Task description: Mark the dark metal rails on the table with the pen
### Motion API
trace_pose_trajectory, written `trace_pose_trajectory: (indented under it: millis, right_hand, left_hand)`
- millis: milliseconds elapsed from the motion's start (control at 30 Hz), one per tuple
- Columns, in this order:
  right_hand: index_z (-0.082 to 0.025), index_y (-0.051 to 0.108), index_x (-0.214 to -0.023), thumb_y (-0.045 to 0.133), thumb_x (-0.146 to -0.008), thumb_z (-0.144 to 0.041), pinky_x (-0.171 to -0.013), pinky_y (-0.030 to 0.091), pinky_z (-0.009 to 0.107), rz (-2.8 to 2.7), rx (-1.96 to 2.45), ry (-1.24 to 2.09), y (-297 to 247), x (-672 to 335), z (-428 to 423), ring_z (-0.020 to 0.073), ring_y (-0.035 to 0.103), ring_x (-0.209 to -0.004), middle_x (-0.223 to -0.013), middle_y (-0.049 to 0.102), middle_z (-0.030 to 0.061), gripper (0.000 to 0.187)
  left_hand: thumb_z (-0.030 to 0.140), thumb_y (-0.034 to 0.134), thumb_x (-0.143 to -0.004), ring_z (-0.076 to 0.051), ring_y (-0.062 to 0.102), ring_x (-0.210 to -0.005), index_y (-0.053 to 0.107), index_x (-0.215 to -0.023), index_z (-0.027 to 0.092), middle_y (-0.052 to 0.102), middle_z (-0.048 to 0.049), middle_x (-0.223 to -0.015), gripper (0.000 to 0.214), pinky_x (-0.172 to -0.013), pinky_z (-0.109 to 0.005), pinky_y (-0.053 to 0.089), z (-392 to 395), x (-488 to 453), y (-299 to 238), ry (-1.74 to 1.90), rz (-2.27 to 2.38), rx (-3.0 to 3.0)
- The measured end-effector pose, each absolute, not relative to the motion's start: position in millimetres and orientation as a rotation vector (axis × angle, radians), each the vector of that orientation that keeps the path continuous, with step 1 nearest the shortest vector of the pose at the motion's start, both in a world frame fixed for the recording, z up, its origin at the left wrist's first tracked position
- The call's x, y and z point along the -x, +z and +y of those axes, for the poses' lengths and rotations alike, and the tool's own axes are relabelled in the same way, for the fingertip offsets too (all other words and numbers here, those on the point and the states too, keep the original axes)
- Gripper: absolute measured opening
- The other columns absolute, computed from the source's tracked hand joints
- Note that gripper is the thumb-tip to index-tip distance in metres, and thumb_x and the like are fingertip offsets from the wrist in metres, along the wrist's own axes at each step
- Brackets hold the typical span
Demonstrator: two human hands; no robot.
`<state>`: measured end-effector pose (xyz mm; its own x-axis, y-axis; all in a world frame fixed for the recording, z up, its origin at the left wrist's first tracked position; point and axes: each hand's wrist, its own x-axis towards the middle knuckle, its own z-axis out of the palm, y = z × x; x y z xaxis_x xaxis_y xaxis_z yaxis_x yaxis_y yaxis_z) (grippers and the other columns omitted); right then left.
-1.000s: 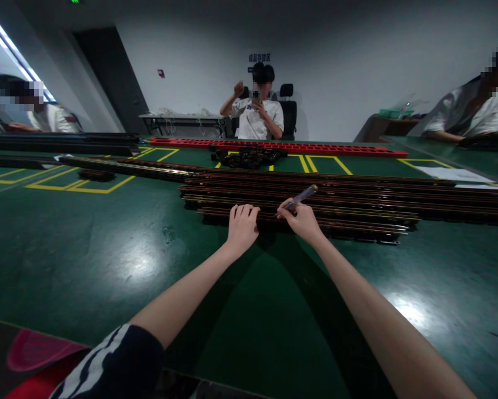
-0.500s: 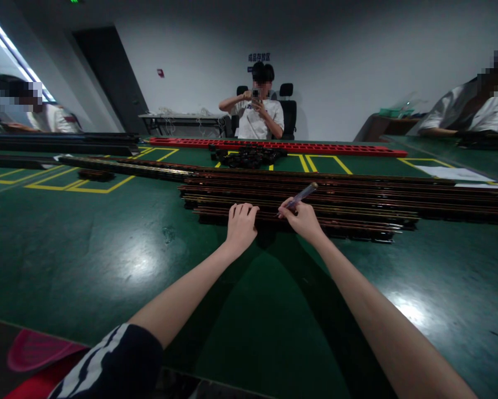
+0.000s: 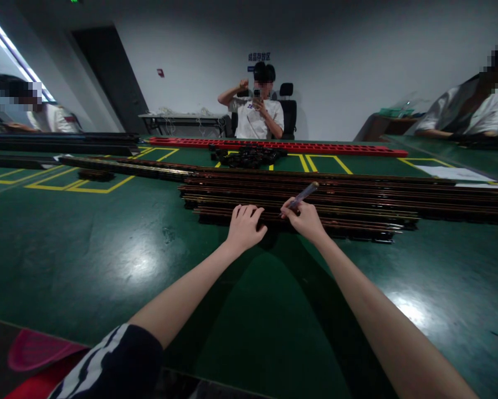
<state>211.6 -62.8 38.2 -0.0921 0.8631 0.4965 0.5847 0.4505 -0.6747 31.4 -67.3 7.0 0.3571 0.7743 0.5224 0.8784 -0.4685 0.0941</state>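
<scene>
A stack of long, dark strips with reddish and brassy edges [image 3: 357, 213] lies crosswise on the green table [image 3: 107, 244]. My left hand [image 3: 245, 226] rests on the near edge of the stack, its fingers spread across the strips and the thumb apart. To its right, my right hand [image 3: 306, 220] grips a slim, clear-barrelled pen [image 3: 304, 193]. The pen tilts, its upper end to the far right and its lower end down at the strips. The pen's tip is too small to make out.
Behind the stack lie a pile of small black parts [image 3: 251, 156] and a long red slotted rail [image 3: 340, 148]. Dark bars [image 3: 61, 145] lie at far left, white papers [image 3: 452, 173] at right. A person [image 3: 255, 116] sits opposite holding a phone; other people sit at both sides.
My left hand has slid slightly right along the strips, its thumb now further out. My right hand, with the pen, has shifted a little right. The person opposite has raised one hand off the phone.
</scene>
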Motion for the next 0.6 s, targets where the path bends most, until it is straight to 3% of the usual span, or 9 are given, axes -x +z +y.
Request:
trace_pose_trajectory:
  millis: [600]
  right_hand:
    - [-0.02,0.057,-0.072,0.055,-0.079,-0.022,-0.07,0.048,0.031,-1.76,1.251,0.408,36.4,-212.2,-62.2,0.0205,0.066,-0.067,-0.063,0.068,0.0027,0.008]
  left_hand:
    - [0.031,0.049,-0.089,-0.025,0.053,-0.11,0.056,-0.117,0.016,0.062,-0.0095,-0.112,0.032,-0.104,-0.045,0.033,-66.1,-32.0,6.1,-0.69,-1.489,2.412]
